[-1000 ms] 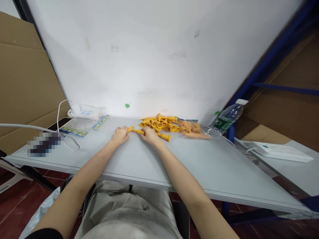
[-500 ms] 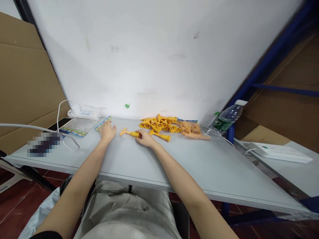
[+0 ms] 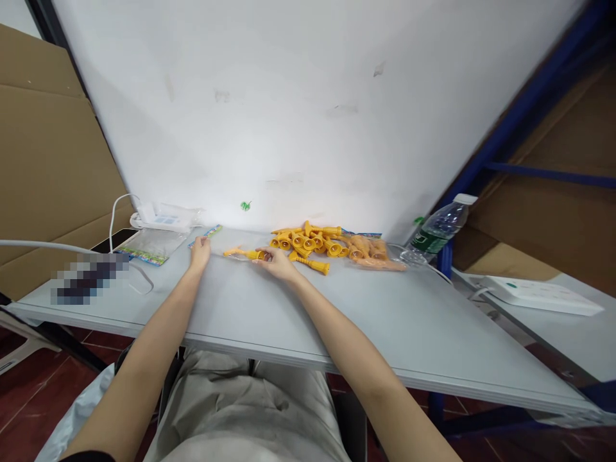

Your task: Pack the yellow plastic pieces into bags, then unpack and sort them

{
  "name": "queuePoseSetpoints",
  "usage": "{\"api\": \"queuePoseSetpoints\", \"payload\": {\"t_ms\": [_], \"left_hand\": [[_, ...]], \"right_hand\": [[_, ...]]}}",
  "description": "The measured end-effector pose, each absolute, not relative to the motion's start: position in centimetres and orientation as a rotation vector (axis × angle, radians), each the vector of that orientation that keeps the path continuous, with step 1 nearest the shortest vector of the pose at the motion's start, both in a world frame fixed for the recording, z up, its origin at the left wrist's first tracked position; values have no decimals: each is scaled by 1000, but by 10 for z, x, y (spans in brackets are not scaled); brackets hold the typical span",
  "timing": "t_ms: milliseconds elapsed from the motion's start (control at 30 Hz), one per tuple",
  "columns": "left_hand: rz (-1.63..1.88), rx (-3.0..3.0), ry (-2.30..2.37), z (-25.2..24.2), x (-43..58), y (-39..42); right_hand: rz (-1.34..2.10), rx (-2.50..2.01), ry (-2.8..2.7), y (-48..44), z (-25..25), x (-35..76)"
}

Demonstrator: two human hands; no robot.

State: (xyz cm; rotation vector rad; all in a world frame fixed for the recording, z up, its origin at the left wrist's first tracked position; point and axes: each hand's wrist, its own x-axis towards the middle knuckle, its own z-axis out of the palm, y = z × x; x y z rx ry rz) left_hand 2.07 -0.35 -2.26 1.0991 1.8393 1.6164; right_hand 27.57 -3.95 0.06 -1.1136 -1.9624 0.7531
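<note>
My left hand (image 3: 201,253) is closed on the edge of a clear plastic bag (image 3: 215,244), by its colourful printed header strip. To the right, my right hand (image 3: 279,263) has its fingers around the wide hollow end of a yellow hammer-shaped plastic toy (image 3: 248,255). The toy lies pointing left, and clear film shows around its narrow end; how far it sits inside the bag is hard to tell. Close beyond my right hand lies a pile of similar yellow toys (image 3: 308,240), with one loose toy (image 3: 312,264) in front of it.
Filled clear bags of orange toys (image 3: 373,250) lie right of the pile. A water bottle (image 3: 440,228) leans further right, near a white power strip (image 3: 541,295). At the left are a flat printed bag (image 3: 156,242), a white cable (image 3: 113,221) and a cardboard panel (image 3: 43,147).
My left hand has gone from spread fingers to a closed grip on the bag. The toy has shifted slightly left with my right hand, and film now shows around it.
</note>
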Motion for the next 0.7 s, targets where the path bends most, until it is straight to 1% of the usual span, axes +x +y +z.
{"api": "queuePoseSetpoints", "payload": {"t_ms": [167,333,500,633,700], "left_hand": [[1713,987,1647,-25,23,-2],[1648,1000,1417,-22,31,-7],[1621,1006,1259,-16,38,-14],[1654,1005,1281,-13,38,-14],[1692,1030,1408,-13,35,-11]], "right_hand": [[739,-1155,-1937,-34,2,263],[558,-1329,-2002,-35,12,250],[344,-1291,-2156,-33,23,242],[456,-1198,-2145,-23,24,241],[527,-1147,-2093,-20,21,240]]}}
